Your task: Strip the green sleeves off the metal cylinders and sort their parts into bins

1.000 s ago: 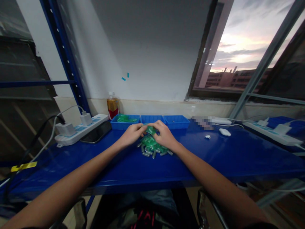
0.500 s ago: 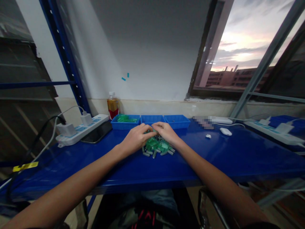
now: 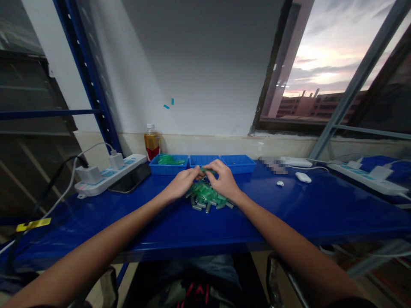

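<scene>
My left hand (image 3: pixel 184 183) and my right hand (image 3: pixel 224 177) meet above the pile, fingertips pinched close together. A small green translucent piece (image 3: pixel 208 170) spans the gap between them, gripped from both sides; its exact kind is too small to make out. Under the hands lies a heap of green translucent pieces (image 3: pixel 205 193) mixed with short silver metal pieces (image 3: pixel 208 208). Some of the heap is hidden behind my fingers.
Three blue bins stand behind the hands: a left bin (image 3: pixel 170 170) with green pieces, a middle bin (image 3: pixel 194 163), and a right bin (image 3: pixel 239 168) with a tiny item. Bottle (image 3: pixel 152 143), phone (image 3: pixel 130 179) and power strip (image 3: pixel 96 186) are left; a white earbud case (image 3: pixel 303 177) is right.
My right hand has turned, with its fingers raised over the pile. My left hand's fingers have drawn together, and a green piece now shows between the hands.
</scene>
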Available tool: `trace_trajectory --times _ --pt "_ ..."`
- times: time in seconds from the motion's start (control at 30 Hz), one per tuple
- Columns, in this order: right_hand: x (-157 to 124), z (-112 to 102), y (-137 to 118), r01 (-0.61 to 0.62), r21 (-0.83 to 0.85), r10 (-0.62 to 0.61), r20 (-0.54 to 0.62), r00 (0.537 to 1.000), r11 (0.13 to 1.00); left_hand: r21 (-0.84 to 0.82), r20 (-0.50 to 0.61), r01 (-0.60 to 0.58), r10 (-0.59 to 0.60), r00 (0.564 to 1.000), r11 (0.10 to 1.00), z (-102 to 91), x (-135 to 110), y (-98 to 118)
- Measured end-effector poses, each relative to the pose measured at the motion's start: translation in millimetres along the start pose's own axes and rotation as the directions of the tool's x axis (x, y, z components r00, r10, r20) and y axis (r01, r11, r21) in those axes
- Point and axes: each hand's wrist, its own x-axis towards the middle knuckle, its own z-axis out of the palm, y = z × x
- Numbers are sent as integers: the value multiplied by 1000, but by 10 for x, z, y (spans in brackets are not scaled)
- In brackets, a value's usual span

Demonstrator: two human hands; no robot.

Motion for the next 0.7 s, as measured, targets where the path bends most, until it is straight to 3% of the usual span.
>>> trace_trajectory --times 0.07,0.17,0.23,0.3,0.37,0.43,0.5,0.57,0.63,0.7 --pt "-23 9 -31 66 -33 -64 58 996 997 -160 -7 124 -126 992 979 -20 38 -63" --pt "-42 52 -37 59 0 -58 144 988 998 -247 -20 150 -160 987 957 -42 74 -158" --pt "-34 82 -16 -32 99 15 168 986 995 -225 -57 103 -118 991 969 -50 81 -201" --pt "-8 103 13 -206 237 168 170 971 950 -67 -129 9 -18 992 998 -60 73 -219" --pt "25 107 38 -418 370 368 200 908 830 200 -181 -109 146 972 974 -77 53 -215" --pt "55 98 52 -587 476 522 276 807 655 421 -162 -226 318 934 879 -96 30 -200" --pt "71 79 51 -664 554 578 356 734 502 526 -97 -328 439 893 785 -112 9 -182" --pt "73 59 42 -675 594 570 397 720 438 567 -38 -390 497 867 725 -122 -5 -160" --pt "65 43 33 -651 583 539 387 748 486 561 -2 -406 491 871 721 -124 -12 -129" --pt "49 34 27 -590 501 504 311 806 633 477 12 -371 416 909 797 -115 -12 -90"
